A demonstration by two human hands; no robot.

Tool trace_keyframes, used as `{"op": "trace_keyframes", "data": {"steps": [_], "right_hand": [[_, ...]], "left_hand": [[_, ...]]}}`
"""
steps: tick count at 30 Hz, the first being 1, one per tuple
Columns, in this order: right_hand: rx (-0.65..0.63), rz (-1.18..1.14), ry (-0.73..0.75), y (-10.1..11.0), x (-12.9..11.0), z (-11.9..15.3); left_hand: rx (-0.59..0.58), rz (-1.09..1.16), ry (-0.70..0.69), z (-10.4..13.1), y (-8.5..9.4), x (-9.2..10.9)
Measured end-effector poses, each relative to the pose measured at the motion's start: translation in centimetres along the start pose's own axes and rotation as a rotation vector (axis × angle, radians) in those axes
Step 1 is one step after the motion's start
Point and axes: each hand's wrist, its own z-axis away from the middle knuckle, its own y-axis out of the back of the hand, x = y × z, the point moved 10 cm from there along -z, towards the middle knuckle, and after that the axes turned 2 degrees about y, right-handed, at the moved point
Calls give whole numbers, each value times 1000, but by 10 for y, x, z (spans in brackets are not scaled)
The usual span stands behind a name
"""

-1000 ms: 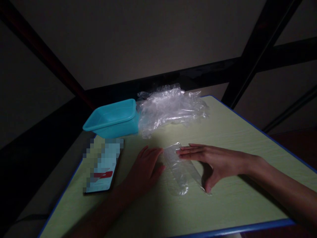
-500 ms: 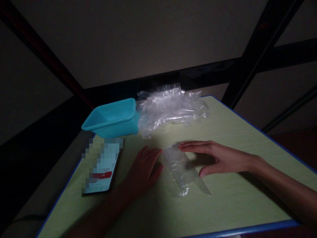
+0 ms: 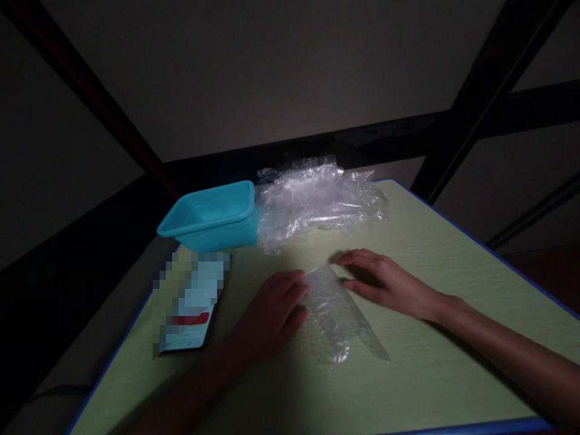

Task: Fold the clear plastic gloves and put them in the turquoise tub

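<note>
A clear, thin plastic piece (image 3: 333, 317) lies flat on the pale green table (image 3: 430, 374), narrow at its far end and spread into two parts toward me. My left hand (image 3: 276, 308) rests at its left edge, fingers apart, the fingertips touching the plastic near its upper left. Just right of the far end, my right hand (image 3: 376, 278) is open, thumb and fingers apart with nothing between them. Behind both hands sits a crumpled heap of clear plastic (image 3: 317, 199).
An empty-looking turquoise basket (image 3: 217, 232) stands at the back left, against the plastic heap. A phone (image 3: 194, 314) with a lit, partly pixelated screen lies left of my left hand. Dark wall and beams rise behind the blue-edged table.
My right hand has come off the plastic's far end, its thumb drawn up closer to the fingers. My left hand has shifted slightly right onto the plastic's edge. The view has tilted slightly.
</note>
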Motion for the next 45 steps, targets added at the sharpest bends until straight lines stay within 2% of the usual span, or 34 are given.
{"op": "trace_keyframes", "data": {"steps": [8, 15, 21, 26, 30, 34, 38, 45], "right_hand": [[47, -202, -111, -8, 24, -13], [-85, -318, -259, -25, 37, -44], [-105, -382, -310, -26, 45, -56], [-159, -449, -290, -33, 38, -52], [-184, -409, -258, -35, 28, -49], [-199, -325, -216, -34, 19, -45], [-230, -233, -171, -34, 13, -43], [-196, -105, -99, -31, 5, -42]], "left_hand": [[-32, 47, 34, -3, -1, -2], [-45, 44, 49, -1, -4, -3], [-65, 59, 60, -1, -6, -4], [-58, 133, 87, -1, -6, -7], [-36, 284, 132, -5, -2, -12], [24, 478, 344, -14, -3, -37], [64, 461, 442, -26, -11, -51], [104, 437, 468, -29, -19, -53]]}}
